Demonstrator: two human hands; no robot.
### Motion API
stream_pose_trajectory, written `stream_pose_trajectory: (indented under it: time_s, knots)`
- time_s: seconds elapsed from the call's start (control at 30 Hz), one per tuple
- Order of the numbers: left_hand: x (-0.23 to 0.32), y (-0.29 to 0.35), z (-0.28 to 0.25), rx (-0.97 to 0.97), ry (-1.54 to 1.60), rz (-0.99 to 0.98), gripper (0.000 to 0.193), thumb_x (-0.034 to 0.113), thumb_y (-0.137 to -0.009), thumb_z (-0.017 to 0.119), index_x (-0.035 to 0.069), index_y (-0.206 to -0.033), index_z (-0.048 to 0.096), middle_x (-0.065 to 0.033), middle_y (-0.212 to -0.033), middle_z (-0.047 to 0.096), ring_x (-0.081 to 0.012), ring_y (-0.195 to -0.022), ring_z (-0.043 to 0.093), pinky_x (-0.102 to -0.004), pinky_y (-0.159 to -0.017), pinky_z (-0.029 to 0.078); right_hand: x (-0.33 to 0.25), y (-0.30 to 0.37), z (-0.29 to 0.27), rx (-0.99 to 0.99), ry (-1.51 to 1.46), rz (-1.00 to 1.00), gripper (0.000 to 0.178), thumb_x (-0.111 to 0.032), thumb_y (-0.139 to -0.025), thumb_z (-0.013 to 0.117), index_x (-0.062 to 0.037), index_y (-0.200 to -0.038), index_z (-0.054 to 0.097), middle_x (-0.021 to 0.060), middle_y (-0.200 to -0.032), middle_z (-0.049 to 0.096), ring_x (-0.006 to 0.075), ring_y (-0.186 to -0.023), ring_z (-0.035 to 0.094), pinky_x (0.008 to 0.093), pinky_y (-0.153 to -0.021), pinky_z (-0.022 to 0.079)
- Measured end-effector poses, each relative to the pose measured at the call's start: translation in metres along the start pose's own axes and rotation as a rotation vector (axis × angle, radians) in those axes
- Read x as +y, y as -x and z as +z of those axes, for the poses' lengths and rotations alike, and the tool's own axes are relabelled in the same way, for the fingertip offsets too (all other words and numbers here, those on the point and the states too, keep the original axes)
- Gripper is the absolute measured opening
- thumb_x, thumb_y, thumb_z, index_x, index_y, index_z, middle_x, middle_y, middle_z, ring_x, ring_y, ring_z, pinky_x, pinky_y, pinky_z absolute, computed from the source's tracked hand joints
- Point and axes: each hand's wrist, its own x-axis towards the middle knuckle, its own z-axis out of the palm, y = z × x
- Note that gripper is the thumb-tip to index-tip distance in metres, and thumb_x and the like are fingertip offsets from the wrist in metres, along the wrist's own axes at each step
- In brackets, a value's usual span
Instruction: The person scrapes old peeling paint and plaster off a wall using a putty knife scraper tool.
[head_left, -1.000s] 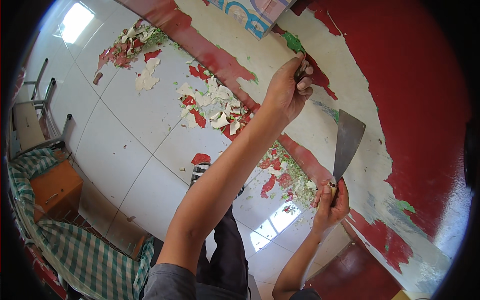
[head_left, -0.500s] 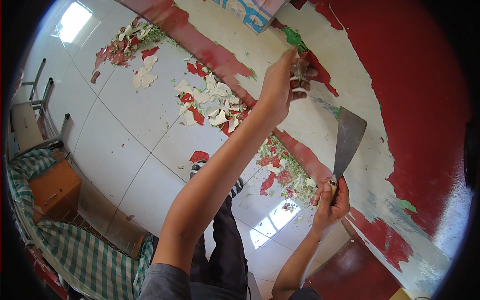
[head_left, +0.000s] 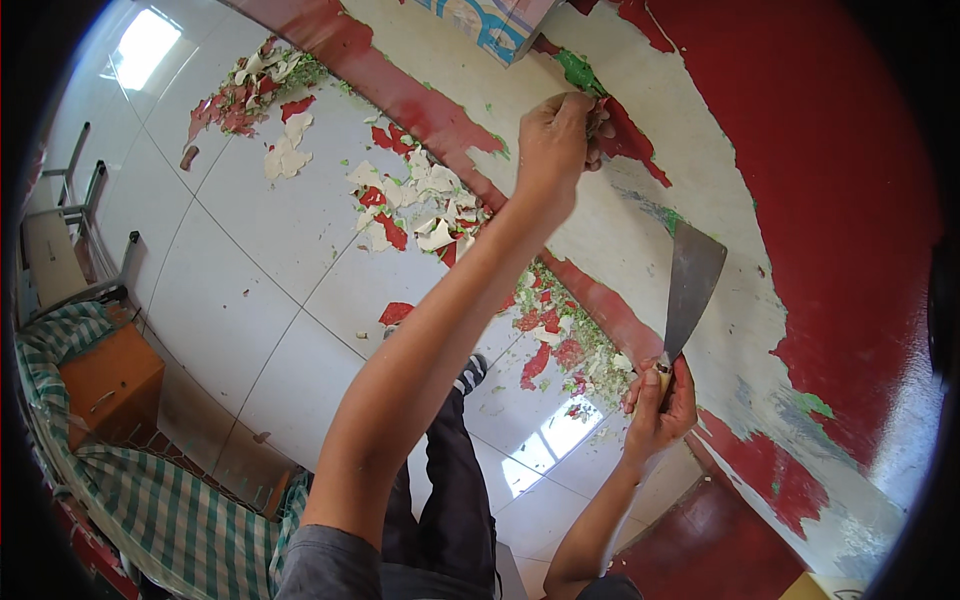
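Note:
My right hand [head_left: 660, 408] grips the pale handle of a putty knife [head_left: 695, 285], whose wide grey blade points up and away in front of the scraped wall. My left hand [head_left: 560, 140] is raised at the upper middle, its fingers curled next to a leftover strip of red paint [head_left: 632, 145] on the wall. Whatever may be inside those fingers is hidden by the back of the hand. The wall [head_left: 640, 240] shows a cream band with ragged edges of red paint and small green patches.
Peeled paint flakes [head_left: 435, 200] in cream, red and green lie along the wall base on white tiles [head_left: 270, 290]. A patterned box [head_left: 490, 25] is at the top. At left are an orange cabinet [head_left: 115, 375], a green checked cloth [head_left: 180, 505] and a metal-legged chair [head_left: 60, 240].
My left hand has turned and drawn slightly left, its fingers now curled closer together beside the red strip. The putty knife blade has dipped a little; my right hand is nearly still.

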Motion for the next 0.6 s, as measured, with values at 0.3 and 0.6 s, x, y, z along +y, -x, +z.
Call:
stream_pose_trajectory:
  time_s: [0.3, 0.6]
  knots:
    - [-0.013, 0.008, 0.016, 0.158, 0.274, -0.026, 0.021, 0.02, -0.085, 0.054, 0.002, -0.075, 0.056, -0.0064, -0.065, 0.058, -0.0111, -0.047, 0.045, -0.0252, -0.045, 0.036, 0.004, 0.001, 0.002, -0.044, 0.133, -0.057, 0.034, -0.002, -0.089, 0.054, 0.0068, -0.121, 0.05, 0.0125, -0.085, 0.061, 0.0076, -0.05, 0.047, 0.0202, -0.041, 0.037]
    - [0.004, -0.007, -0.011, 0.163, -0.659, 0.443, 0.03, 0.02, -0.079, 0.056, -0.01, -0.075, 0.061, -0.02, -0.063, 0.062, -0.0232, -0.052, 0.058, -0.0348, -0.056, 0.046, 0.002, -0.007, 0.006, -0.045, 0.09, -0.048, 0.034, -0.002, -0.089, 0.054, 0.007, -0.121, 0.05, 0.0118, -0.085, 0.061, 0.0076, -0.05, 0.047, 0.0209, -0.041, 0.037]
